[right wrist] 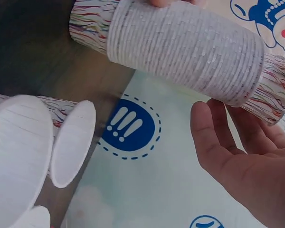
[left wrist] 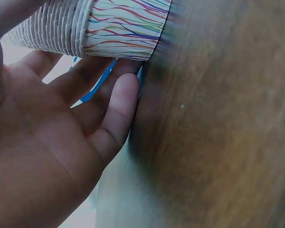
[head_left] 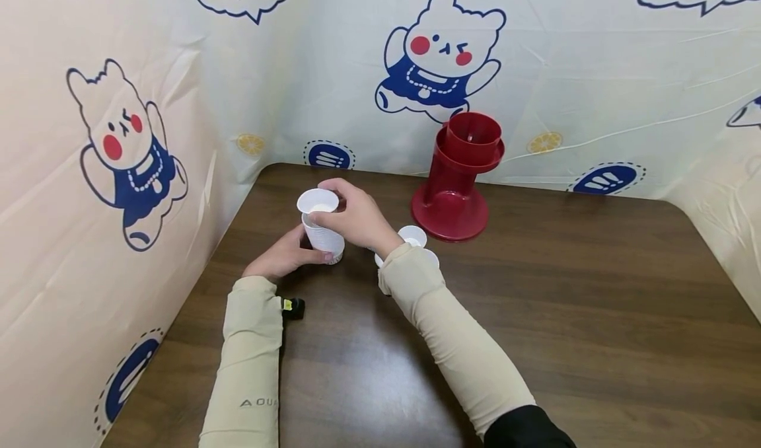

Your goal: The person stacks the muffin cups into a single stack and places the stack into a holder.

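Observation:
A tall stack of nested paper cups [head_left: 324,238] stands at the back left of the table, its base patterned with coloured wavy lines [left wrist: 126,28]. My left hand [head_left: 285,256] grips the stack low down, thumb in front and fingers behind. At the top, my right hand [head_left: 357,218] pinches a paper cup [head_left: 315,199] by its side, thumb near and finger far. This cup sits partly out of the stack, and its patterned side [right wrist: 271,90] shows above the packed rims. Behind my right wrist, several white cups [head_left: 413,235] are partly hidden by the sleeve.
A dark red plastic stand [head_left: 450,200] with round cup-like holders on top is near the back edge, right of the cups. The wooden table [head_left: 565,302] meets a printed cloth [head_left: 333,71] at the back and left. A black device [head_left: 292,308] is beside my left sleeve.

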`<state>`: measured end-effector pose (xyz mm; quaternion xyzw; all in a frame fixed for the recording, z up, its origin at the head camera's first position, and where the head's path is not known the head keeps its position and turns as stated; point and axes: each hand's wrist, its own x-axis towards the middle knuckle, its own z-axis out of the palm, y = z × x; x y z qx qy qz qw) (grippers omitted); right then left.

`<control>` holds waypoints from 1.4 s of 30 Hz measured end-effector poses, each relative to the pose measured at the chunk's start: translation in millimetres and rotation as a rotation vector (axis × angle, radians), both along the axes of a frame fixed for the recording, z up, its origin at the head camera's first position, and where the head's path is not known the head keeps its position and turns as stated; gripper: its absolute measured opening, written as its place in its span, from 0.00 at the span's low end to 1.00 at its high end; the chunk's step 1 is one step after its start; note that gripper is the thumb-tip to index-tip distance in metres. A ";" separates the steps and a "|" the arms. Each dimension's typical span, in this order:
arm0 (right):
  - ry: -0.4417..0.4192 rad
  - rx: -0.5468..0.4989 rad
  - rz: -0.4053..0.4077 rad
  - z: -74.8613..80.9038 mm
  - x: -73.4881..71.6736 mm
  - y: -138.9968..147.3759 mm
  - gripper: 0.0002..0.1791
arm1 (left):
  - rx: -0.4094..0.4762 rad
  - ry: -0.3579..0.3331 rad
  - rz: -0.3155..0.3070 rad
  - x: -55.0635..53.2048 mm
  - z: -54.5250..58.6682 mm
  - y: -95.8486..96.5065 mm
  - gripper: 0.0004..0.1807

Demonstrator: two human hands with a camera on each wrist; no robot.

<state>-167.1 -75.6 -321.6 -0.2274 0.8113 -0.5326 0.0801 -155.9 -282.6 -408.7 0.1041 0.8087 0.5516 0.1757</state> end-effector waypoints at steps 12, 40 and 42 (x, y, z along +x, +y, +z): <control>-0.010 0.168 0.015 -15.5 -2.0 4.3 0.37 | 0.006 0.005 -0.005 -3.8 2.5 2.6 0.44; 0.046 0.079 -0.210 -49.6 31.8 140.5 0.26 | -0.024 0.023 0.024 4.0 0.6 1.3 0.41; 0.032 0.101 -0.231 -54.6 35.3 149.6 0.26 | -0.018 0.023 0.022 4.2 -0.4 1.2 0.41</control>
